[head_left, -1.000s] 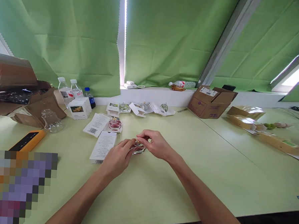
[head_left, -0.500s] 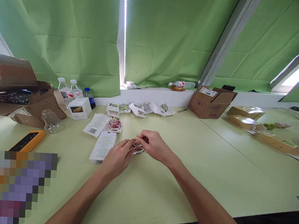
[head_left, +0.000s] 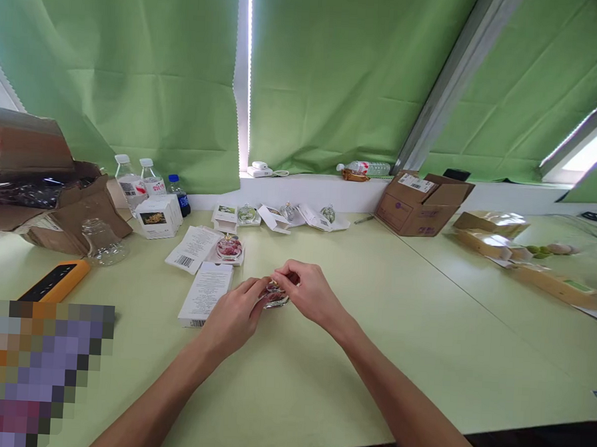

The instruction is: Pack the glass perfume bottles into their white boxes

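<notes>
Glass perfume bottle (head_left: 274, 297), round, flat-sided, w/ small gold-coloured top and pinkish contents, sits low at centre of pale yellow-green table (head_left: 371, 367), btwn both hands; contact w/ tabletop hidden, can't tell. L hand (head_left: 231, 311) comes in from lower L, wrist slightly raised, fingers (head_left: 251, 293) curled against bottle's L side. R hand (head_left: 307, 292) comes in from lower R, palm down, thumb and index fingertips (head_left: 277, 276) pinched together at bottle's top. Grip: both hands together on bottle, forearms bare, converging in a V. Just L of L hand: printed white leaflet (head_left: 205, 293) w/ barcode, on table; 2nd leaflet (head_left: 192, 249) beyond it. Near these: matching pink glass bottle (head_left: 229, 248) on white insert. Farther back: small glass bottles (head_left: 247, 213) on white card packaging, white printed box (head_left: 159, 216), empty glass jar (head_left: 104, 242), orange-edged black device (head_left: 55, 279). Far R: brown corrugated carton (head_left: 419, 204), flaps open. Behind all: green fabric curtains (head_left: 137, 61).
</notes>
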Motion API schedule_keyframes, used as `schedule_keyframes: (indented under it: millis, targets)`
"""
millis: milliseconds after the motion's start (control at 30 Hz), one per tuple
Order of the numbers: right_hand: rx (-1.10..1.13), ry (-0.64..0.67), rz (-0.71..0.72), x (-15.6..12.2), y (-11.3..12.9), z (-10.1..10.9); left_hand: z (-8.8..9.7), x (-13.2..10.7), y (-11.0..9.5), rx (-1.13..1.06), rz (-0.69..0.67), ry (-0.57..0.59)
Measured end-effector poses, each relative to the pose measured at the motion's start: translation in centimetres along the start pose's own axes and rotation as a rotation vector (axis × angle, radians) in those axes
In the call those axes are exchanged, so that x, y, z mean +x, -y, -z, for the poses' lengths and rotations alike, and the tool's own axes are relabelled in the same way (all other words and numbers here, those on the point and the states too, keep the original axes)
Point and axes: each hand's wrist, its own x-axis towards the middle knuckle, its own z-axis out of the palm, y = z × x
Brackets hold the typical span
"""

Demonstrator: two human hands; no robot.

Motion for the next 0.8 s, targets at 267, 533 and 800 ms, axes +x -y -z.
schedule_keyframes:
  millis: [267, 533, 800]
  targets:
    - [-0.186, -0.040, 0.121, -0.12, -0.16, -0.29, -0.06, -0.04, 0.06, -0.001, -0.006, -0.015]
    - [-0.239, -0.046, 0.118, 0.11, 0.14, -0.41, -0.18, 0.03, 0.18, 0.002, -0.007, -0.013]
    - [-0.021, -0.005, -0.015, 0.39, 0.07, 0.03, -0.06, 0.04, -0.04, 0.004, 0.003, -0.003]
